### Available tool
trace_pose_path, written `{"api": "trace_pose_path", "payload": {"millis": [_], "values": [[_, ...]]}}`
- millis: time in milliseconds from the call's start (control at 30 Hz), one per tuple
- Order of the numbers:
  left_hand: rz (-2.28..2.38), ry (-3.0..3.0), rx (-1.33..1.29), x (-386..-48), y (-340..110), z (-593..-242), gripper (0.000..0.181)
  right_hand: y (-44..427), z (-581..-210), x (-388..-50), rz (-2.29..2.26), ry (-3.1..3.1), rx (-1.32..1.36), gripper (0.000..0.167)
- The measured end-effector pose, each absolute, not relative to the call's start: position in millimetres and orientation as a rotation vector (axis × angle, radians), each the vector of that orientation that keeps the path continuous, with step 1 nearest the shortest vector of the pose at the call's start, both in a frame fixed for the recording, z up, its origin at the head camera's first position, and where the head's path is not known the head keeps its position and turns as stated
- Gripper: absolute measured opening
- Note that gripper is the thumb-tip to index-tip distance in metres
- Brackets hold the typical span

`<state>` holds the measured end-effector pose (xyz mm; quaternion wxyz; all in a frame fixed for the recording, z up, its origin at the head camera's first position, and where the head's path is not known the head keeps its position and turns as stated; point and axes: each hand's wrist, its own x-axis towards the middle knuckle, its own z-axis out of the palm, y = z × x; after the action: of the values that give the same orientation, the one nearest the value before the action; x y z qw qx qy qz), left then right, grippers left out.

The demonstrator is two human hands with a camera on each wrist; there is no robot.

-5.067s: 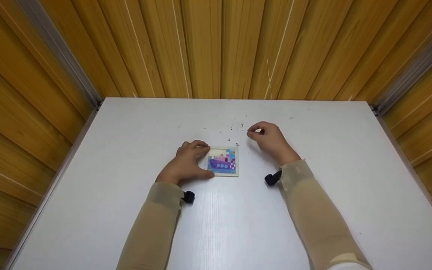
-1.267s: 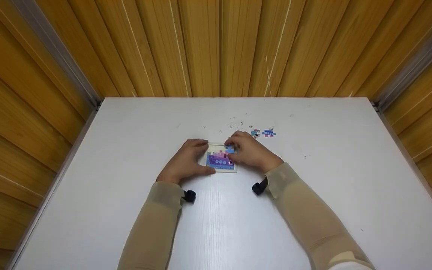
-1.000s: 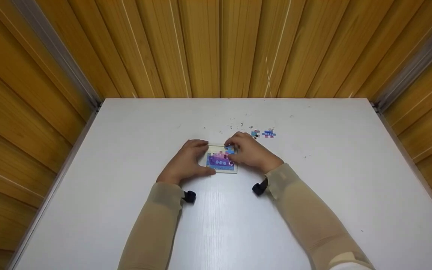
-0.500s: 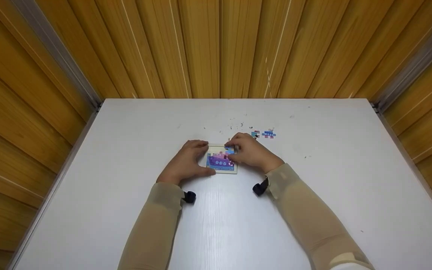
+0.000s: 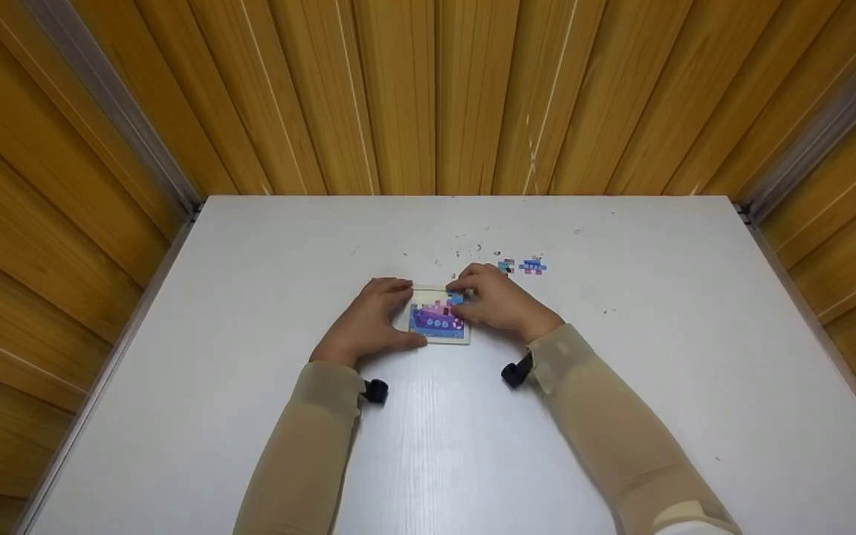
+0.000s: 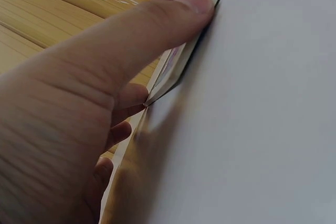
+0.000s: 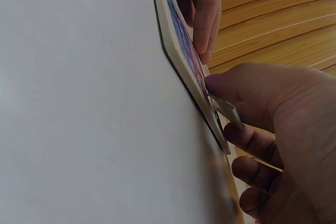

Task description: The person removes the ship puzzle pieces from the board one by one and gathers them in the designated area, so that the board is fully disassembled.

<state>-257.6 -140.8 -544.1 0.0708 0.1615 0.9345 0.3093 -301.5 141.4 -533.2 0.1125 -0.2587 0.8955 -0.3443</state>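
Note:
A small jigsaw puzzle [image 5: 439,318] in a pale frame lies mid-table, showing a purple and pink ship on blue. Its upper left part is bare pale backing. My left hand [image 5: 368,319] grips the frame's left side, thumb at the near edge and fingers at the far corner. At the right side, my right hand [image 5: 498,303] pinches a puzzle piece [image 7: 227,111], which is tilted up against the frame in the right wrist view. The picture on this piece is hidden.
Two loose puzzle pieces lie beyond my right hand: a blue one with pink [image 5: 533,265] and a teal and pink one [image 5: 506,266], partly hidden. Small dark specks [image 5: 478,247] dot the white table [image 5: 428,446]. Wood-patterned walls [image 5: 398,96] stand around it.
About five seconds ago my right hand was apart from the frame, up and to the right; now it is at the puzzle's right side. Over the last second both hands hardly moved.

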Motion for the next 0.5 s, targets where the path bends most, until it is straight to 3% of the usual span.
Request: {"api": "trace_pose_path", "payload": {"millis": [500], "values": [[0.959,2.787,0.477,-258.7,-141.1,-543.5,0.106,146.1,-527.2,-305.1,-1.141,2.630,-0.748,0.043]]}}
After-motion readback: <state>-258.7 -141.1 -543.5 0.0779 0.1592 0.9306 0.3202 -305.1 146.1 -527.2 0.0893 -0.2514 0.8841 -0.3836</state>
